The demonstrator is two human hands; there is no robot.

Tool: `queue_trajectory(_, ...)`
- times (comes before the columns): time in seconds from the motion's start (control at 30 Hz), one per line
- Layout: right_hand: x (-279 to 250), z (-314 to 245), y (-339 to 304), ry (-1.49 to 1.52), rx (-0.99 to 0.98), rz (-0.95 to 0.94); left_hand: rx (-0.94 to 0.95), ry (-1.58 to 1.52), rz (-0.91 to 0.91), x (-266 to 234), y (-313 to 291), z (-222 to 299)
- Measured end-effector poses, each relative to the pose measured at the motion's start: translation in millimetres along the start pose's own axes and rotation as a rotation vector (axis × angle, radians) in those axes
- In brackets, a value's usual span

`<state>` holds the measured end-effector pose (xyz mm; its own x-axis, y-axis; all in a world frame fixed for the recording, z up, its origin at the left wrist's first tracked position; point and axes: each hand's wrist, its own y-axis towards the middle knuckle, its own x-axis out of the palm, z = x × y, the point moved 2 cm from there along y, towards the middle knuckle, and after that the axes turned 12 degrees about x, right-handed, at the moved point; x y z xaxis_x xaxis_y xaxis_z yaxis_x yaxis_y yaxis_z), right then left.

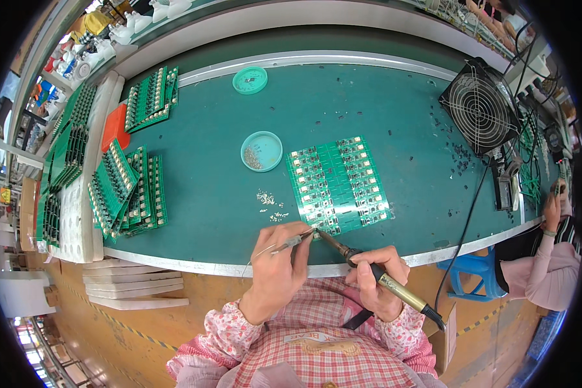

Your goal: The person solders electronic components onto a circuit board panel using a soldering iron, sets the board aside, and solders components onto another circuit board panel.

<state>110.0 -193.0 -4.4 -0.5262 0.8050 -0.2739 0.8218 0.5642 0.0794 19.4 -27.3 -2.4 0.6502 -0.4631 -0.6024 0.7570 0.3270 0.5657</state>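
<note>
A green circuit board panel point(335, 184) with rows of small parts lies flat at the table's front edge. My right hand point(380, 278) is closed round the handle of a soldering iron point(399, 289), whose tip reaches the panel's near left corner. Pinched in my left hand point(275, 268) are metal tweezers point(290, 243), their points at that same corner, close to the iron's tip. A thin wire-like strand also hangs by the left fingers. What lies between the tweezer points is too small to make out. Loose small pale parts point(265, 197) are scattered left of the panel.
Two round green dishes point(262, 167) point(250, 92) with small parts stand beyond. A black fan point(480, 107) and the iron's cord point(465, 239) are at right. Stacked boards point(129, 187), a red box point(116, 127) and a white foam slab point(84, 213) are at left. Another person point(543, 265) sits far right.
</note>
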Motion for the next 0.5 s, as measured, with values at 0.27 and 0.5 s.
queue_trajectory(0.27, -4, -15, 16, -0.13, -0.334, -0.121, 0.01, -0.002, -0.008, -1, -1, -1)
queue_trajectory(0.5, 1, -24, 9, -0.19, -0.189, -0.064, 0.028, -0.008, -0.009, -1, -1, -2)
